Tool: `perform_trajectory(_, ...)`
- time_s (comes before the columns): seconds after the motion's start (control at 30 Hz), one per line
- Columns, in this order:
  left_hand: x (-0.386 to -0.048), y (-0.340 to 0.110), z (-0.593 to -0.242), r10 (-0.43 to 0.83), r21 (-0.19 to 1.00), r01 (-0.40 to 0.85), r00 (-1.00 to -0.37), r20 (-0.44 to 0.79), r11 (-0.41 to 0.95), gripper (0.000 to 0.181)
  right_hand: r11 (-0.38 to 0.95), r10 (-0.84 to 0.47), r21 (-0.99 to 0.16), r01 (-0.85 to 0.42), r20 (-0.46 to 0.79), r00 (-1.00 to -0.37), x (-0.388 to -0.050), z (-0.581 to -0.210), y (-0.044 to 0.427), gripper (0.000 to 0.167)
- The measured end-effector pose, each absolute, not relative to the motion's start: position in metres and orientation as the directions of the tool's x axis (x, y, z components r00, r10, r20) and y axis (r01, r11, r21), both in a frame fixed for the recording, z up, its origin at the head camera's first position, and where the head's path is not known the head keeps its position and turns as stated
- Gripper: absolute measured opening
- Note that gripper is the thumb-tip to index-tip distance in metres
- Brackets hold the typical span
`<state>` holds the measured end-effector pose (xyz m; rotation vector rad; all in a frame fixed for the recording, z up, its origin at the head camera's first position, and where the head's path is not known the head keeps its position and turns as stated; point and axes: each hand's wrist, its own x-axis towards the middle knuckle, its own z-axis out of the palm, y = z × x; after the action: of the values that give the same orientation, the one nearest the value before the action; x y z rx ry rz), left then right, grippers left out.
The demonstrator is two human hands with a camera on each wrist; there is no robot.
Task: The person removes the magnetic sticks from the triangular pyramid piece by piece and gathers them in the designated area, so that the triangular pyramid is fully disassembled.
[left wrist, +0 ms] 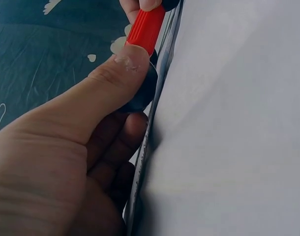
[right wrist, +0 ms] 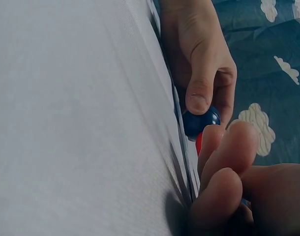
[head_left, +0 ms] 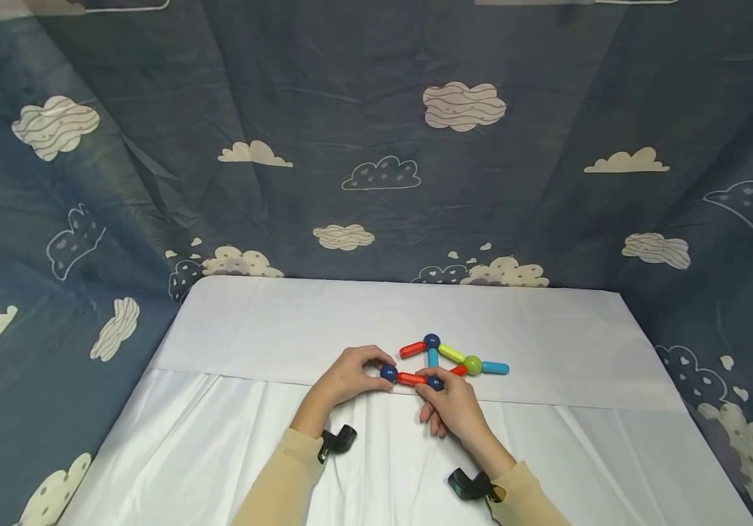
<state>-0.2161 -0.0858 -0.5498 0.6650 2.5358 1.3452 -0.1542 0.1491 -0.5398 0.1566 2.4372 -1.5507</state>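
L hand [head_left: 350, 376]: thumb & fingers closed on 1 blue ball [head_left: 388, 373]. R hand [head_left: 458, 408]: narrow pinch, 2nd blue ball [head_left: 436, 383]. Red rod [head_left: 411, 378] between the 2, over table [head_left: 271, 329]; contact w/ table can't be confirmed. Rod frame [head_left: 451, 353] just beyond. Step, est.: joining ball to rod. Next req.: steady R hold, straight L push.

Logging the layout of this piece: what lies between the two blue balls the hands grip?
A single red rod lies between the left blue ball and the right blue ball; the head view shows it.
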Motion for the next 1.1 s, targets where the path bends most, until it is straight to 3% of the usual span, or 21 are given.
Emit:
perform_trajectory(0.6,-0.219,-0.093,-0.546,0.427,0.889,0.194,-0.904,-0.002,0.414,0.039,0.398,-0.049,-0.888,0.231,-0.272,-0.961,-0.157,-0.54,0.151,0.033)
perform_trajectory(0.8,-0.223,-0.096,-0.54,0.318,0.935,0.128,-0.948,0.018,0.33,0.038,0.393,-0.058,-0.895,0.213,-0.255,-0.965,-0.16,-0.54,0.151,0.03)
perform_trajectory(1.1,-0.232,-0.135,-0.535,0.077,0.969,0.139,-0.989,0.125,0.206,0.04,0.4,-0.054,-0.89,0.219,-0.262,-0.964,-0.155,-0.541,0.15,0.034)
